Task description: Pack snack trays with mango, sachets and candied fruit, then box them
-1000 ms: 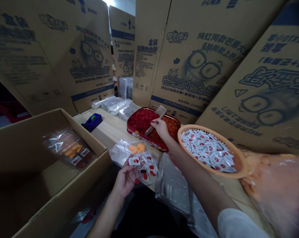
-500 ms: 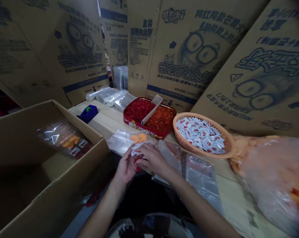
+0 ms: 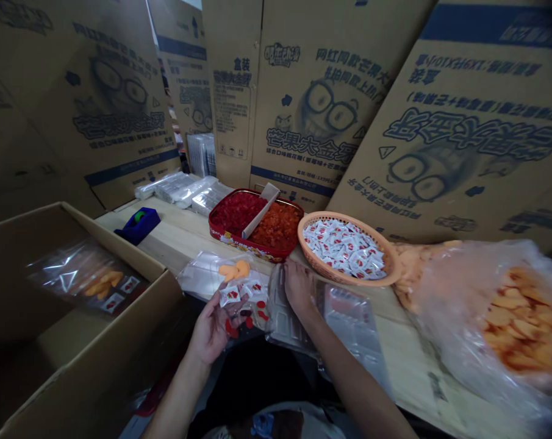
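My left hand (image 3: 213,329) is turned palm up, its fingers curled at the near edge of a clear plastic package (image 3: 197,274). In and on this package lie orange candy pieces (image 3: 235,270), two small white sachets (image 3: 230,296) with red print, and several red candy pieces (image 3: 249,321). Some red pieces are close to my fingertips. My right hand (image 3: 299,286) reaches farther forward, fingers bent down over the far end of a clear plastic tray (image 3: 282,311); its fingertips are partly hidden. More clear trays (image 3: 353,317) lie to the right of it.
Behind stands a red tin (image 3: 239,244) of red and orange candy with a divider. An orange basket (image 3: 349,280) holds sachets. At right is a bag of orange pieces (image 3: 518,317). Left are an open carton (image 3: 120,244), a blue tape dispenser (image 3: 138,225) and plastic packs (image 3: 179,186).
My right hand has left the package by my left hand and moved forward and right onto the clear tray. Sachets and red pieces now show beside my left hand. The view has shifted right.
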{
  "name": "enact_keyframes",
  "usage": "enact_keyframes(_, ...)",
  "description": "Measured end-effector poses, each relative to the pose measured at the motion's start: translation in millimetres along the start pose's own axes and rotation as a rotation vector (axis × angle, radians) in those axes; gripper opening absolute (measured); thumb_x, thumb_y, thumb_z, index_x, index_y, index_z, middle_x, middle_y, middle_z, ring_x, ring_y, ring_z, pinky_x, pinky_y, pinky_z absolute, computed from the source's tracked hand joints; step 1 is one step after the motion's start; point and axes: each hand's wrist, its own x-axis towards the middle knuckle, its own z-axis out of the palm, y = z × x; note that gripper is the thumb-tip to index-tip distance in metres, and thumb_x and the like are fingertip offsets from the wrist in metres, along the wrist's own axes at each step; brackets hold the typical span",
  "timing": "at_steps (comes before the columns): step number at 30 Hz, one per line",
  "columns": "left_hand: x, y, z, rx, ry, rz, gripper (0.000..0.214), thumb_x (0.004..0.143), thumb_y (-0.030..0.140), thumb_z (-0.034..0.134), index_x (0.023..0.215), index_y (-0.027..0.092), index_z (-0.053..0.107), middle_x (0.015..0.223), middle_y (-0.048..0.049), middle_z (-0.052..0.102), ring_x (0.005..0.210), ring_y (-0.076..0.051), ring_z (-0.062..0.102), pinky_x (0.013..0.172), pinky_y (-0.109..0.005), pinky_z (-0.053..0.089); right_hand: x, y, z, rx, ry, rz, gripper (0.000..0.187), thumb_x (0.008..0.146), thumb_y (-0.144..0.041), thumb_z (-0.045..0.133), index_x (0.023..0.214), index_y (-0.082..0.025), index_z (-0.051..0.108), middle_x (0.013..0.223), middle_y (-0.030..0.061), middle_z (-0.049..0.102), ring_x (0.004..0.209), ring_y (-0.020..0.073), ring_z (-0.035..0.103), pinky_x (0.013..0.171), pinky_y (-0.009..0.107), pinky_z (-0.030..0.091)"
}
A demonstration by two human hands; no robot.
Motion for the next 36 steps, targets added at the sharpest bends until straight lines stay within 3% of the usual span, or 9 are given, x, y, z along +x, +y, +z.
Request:
enact_keyframes(5,2.1,-0.9,-3.1,0.033,-0.006,-0.003,0.052,0.088,0.027,0.038,0.138,0.025,0.022,0.112,-0.0149,0.061,0.101,-0.027,0.060,0.067,-0.037,0.054,-2.4,1.7,-1.2,0.006,0.046,-0.028,0.034,0.090,-0.012,0.028,0.115,-0.013,0.051,0.108,0.0123,0.059,0.103,0.0215,0.049,0.084,0.034,0.027)
enact_keyframes(12,2.1,-0.6,-5.7,0.013,0.001,-0.025,0.051,0.089,0.026,0.036,0.138,0.023,0.022,0.112,-0.0152,0.060,0.097,-0.025,0.061,0.070,-0.039,0.054,0.4,-0.9,0.2,-0.036,0.070,-0.009,0.031,0.091,-0.021,0.031,0.111,-0.015,0.054,0.107,0.0129,0.057,0.100,0.0239,0.047,0.080,0.034,0.028)
enact_keyframes(16,-1.4,0.1,-6.1,0.027,-0.006,-0.008,0.049,0.089,0.026,0.037,0.136,0.025,0.026,0.107,-0.0138,0.062,0.093,-0.024,0.063,0.067,-0.037,0.054,1.4,0.2,3.9,-0.063,0.020,-0.029,0.032,0.092,-0.021,0.028,0.099,-0.015,0.059,0.098,0.0113,0.059,0.094,0.0227,0.049,0.077,0.032,0.029)
enact_keyframes(20,-2.1,0.3,-9.5,0.032,-0.003,-0.026,0.048,0.088,0.028,0.038,0.135,0.024,0.028,0.107,-0.0137,0.063,0.089,-0.023,0.064,0.067,-0.037,0.054,1.8,2.6,6.9,-0.053,0.065,-0.009,0.031,0.092,-0.020,0.028,0.100,-0.016,0.058,0.098,0.0103,0.058,0.095,0.0223,0.048,0.077,0.033,0.028)
enact_keyframes(26,0.2,-1.2,-15.8,0.019,-0.014,-0.006,0.053,0.086,0.027,0.043,0.136,0.027,0.027,0.113,-0.0127,0.060,0.097,-0.025,0.061,0.071,-0.039,0.053,1.0,2.5,2.9,0.026,0.088,0.004,0.030,0.092,-0.020,0.030,0.102,-0.016,0.057,0.098,0.0099,0.057,0.098,0.0215,0.046,0.082,0.033,0.026)
enact_keyframes(31,-0.8,-1.0,-15.1,0.038,-0.026,-0.004,0.052,0.086,0.027,0.043,0.136,0.027,0.026,0.113,-0.0133,0.060,0.097,-0.024,0.061,0.068,-0.037,0.054,0.9,3.6,-1.1,0.147,0.198,0.024,0.034,0.093,-0.024,0.025,0.104,-0.016,0.056,0.099,0.0091,0.056,0.100,0.0207,0.045,0.088,0.035,0.024)
enact_keyframes(36,-3.3,2.1,-12.4,0.052,-0.017,-0.009,0.052,0.087,0.025,0.042,0.136,0.024,0.025,0.110,-0.0148,0.061,0.096,-0.024,0.062,0.066,-0.035,0.054,3.1,4.9,-14.3,0.312,0.274,-0.016,0.041,0.094,-0.032,0.018,0.083,-0.017,0.055,0.087,0.0060,0.054,0.089,0.0181,0.045,0.082,0.032,0.030)
